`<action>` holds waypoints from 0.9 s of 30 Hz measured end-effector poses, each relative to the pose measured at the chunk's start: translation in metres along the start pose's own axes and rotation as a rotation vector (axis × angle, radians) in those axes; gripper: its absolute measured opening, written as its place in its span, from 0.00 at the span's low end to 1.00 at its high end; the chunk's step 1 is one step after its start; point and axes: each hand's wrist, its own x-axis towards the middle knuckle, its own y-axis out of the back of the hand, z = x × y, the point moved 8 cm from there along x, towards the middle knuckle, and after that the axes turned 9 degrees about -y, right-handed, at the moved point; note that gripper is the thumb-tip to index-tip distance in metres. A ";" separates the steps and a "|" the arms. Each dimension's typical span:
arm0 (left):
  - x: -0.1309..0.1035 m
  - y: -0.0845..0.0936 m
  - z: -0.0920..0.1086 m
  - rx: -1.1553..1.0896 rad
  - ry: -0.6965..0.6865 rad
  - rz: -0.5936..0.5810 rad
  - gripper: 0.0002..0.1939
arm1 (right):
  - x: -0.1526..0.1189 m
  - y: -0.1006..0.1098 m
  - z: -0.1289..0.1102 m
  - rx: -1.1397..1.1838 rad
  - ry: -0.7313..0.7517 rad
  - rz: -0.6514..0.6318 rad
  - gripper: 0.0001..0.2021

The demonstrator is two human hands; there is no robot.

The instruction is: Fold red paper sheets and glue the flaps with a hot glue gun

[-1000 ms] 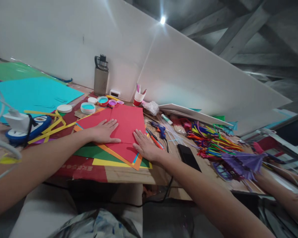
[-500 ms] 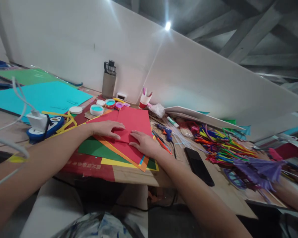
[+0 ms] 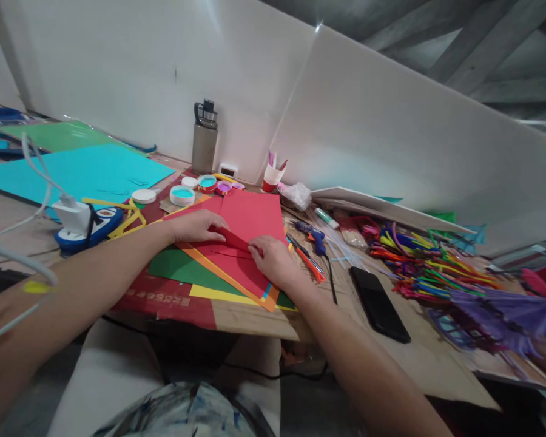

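A red paper sheet (image 3: 255, 212) lies over other red paper, its near edge raised a little. My left hand (image 3: 200, 227) pinches that edge on the left, thumb under and fingers curled. On the right, my right hand (image 3: 273, 258) has its fingers closed on the same edge. Beneath, orange paper (image 3: 267, 302), green paper (image 3: 170, 266) and yellow paper (image 3: 222, 297) stick out in a fanned stack. Just right of my right hand lie an orange utility knife (image 3: 313, 266) and a blue glue gun (image 3: 317, 240).
Open paint tubs (image 3: 182, 194) and a grey bottle (image 3: 204, 142) stand behind the paper. A black phone (image 3: 379, 303), colourful pipe cleaners (image 3: 428, 261) and a purple folded piece (image 3: 505, 312) lie right. A blue power strip (image 3: 88, 233) with a charger sits left.
Both hands lay flat with fingers stretched on the red paper; now their fingers have curled and lifted its near edge. The view has shifted slightly.
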 end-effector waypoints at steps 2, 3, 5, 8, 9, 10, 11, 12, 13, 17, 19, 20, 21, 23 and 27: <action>0.002 -0.001 0.004 0.002 -0.012 0.011 0.13 | 0.000 0.001 0.000 -0.003 -0.010 0.007 0.10; 0.003 -0.001 0.006 0.005 -0.016 0.021 0.13 | -0.001 0.002 -0.001 0.003 -0.003 0.010 0.10; 0.003 0.003 0.009 0.019 -0.015 0.055 0.13 | -0.003 0.003 -0.002 0.021 0.019 0.016 0.11; 0.001 0.009 0.013 0.027 -0.012 0.102 0.13 | -0.006 0.004 -0.001 0.047 0.030 0.016 0.11; 0.001 0.010 0.015 0.009 -0.014 0.100 0.13 | -0.006 0.004 -0.001 0.056 0.032 0.010 0.11; 0.000 0.009 0.016 -0.020 -0.016 0.088 0.14 | -0.007 0.004 -0.001 0.064 0.033 0.002 0.11; 0.000 0.008 0.016 -0.055 -0.016 0.066 0.15 | -0.007 0.003 -0.001 0.071 0.034 -0.005 0.11; 0.000 0.006 0.017 -0.090 -0.013 0.039 0.15 | -0.007 0.004 -0.001 0.078 0.035 -0.010 0.11; -0.001 0.004 0.016 -0.118 -0.006 0.012 0.15 | -0.007 0.004 -0.001 0.085 0.033 -0.009 0.11; -0.001 0.002 0.013 -0.146 0.014 -0.015 0.19 | -0.005 0.011 0.006 0.125 -0.006 0.044 0.11; -0.001 0.004 0.013 -0.133 -0.001 -0.001 0.25 | -0.004 0.015 0.011 0.164 -0.028 0.078 0.10; -0.001 0.005 0.013 -0.129 -0.010 0.007 0.27 | -0.004 0.018 0.013 0.184 -0.034 0.093 0.10; -0.002 0.006 0.012 -0.128 -0.016 0.019 0.29 | -0.004 0.019 0.015 0.203 -0.037 0.105 0.10; -0.003 0.010 0.008 -0.141 -0.010 0.047 0.28 | -0.004 0.022 0.019 0.238 -0.044 0.122 0.09; -0.007 0.015 0.000 -0.166 0.041 0.086 0.23 | -0.004 0.028 0.026 0.302 -0.071 0.147 0.09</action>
